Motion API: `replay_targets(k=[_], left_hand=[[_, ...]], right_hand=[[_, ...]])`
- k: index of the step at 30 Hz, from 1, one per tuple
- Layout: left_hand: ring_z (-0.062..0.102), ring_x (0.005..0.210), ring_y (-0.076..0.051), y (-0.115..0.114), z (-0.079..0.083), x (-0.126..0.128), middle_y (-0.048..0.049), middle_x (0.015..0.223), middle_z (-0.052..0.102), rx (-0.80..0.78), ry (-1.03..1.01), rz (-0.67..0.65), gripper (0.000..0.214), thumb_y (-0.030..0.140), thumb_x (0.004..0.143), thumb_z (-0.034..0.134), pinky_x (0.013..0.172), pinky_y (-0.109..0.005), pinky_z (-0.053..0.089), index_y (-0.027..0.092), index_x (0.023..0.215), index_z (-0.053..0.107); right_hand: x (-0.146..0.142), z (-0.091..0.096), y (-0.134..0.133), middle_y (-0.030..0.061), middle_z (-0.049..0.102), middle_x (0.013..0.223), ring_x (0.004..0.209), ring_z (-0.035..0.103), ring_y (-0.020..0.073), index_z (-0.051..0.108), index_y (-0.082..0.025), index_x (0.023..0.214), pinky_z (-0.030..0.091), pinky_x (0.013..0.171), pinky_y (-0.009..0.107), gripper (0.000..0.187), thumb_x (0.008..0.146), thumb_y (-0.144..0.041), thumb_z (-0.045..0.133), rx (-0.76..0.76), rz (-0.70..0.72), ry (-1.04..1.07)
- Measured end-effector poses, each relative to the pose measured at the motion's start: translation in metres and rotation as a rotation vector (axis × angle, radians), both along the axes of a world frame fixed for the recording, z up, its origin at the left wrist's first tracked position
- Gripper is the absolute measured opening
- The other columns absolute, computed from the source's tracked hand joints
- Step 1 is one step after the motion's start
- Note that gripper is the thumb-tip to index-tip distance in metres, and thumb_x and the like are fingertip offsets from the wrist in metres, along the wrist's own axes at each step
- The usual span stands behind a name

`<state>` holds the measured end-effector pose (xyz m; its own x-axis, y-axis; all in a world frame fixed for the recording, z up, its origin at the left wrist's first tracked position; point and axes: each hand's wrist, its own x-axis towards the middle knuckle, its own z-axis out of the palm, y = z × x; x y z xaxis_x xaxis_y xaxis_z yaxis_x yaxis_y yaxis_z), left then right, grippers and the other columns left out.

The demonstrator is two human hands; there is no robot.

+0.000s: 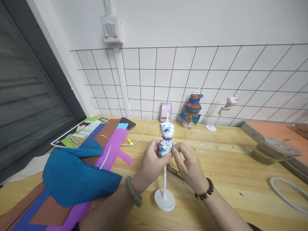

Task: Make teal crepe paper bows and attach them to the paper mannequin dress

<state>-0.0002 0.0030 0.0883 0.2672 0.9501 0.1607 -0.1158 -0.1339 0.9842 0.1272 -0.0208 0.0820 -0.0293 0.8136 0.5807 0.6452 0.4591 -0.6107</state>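
A small white mannequin (166, 131) wrapped in white cloth with blue and purple print stands on a thin pole with a round white base (164, 200) on the wooden table (231, 170). My left hand (152, 160), with a green bangle at the wrist, grips the mannequin's waist from the left. My right hand (187, 163), with a dark bead bracelet, pinches the printed cloth at the waist from the right.
Sheets of blue, brown and purple felt (79, 173) lie at the left with a green leaflet (81, 131) and a phone (127, 123). Two dressed mannequins (192, 110) (227, 106) stand by the wire grid wall. A clear round dish (271, 150) sits at right. A green tool (174, 171) lies behind the pole.
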Motion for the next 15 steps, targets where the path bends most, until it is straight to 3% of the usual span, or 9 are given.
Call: replay_targets(k=[6,15], left_hand=[[0.057,0.072,-0.012,0.002,0.0045,0.0002,-0.0029,0.081,0.061,-0.186,-0.251,-0.101,0.028,0.017,0.065,0.067,0.066,-0.024,0.046,0.013,0.088,0.052],[0.059,0.076,-0.014,0.0054,0.0009,-0.0026,-0.0051,0.086,0.061,-0.285,-0.446,-0.265,0.027,0.017,0.067,0.067,0.066,-0.026,0.047,0.013,0.091,0.054]], right_hand=[[0.0017,0.0007,-0.0016,0.0022,0.055,0.067,0.066,0.051,0.016,0.051,-0.02,0.07,0.041,0.064,0.03,0.022,0.089,-0.027,0.04,-0.069,0.029,0.193],[0.0029,0.0061,-0.0011,0.0016,0.053,0.066,0.066,0.051,0.0158,0.053,-0.019,0.068,0.043,0.065,0.03,0.023,0.086,-0.031,0.045,-0.139,0.169,0.505]])
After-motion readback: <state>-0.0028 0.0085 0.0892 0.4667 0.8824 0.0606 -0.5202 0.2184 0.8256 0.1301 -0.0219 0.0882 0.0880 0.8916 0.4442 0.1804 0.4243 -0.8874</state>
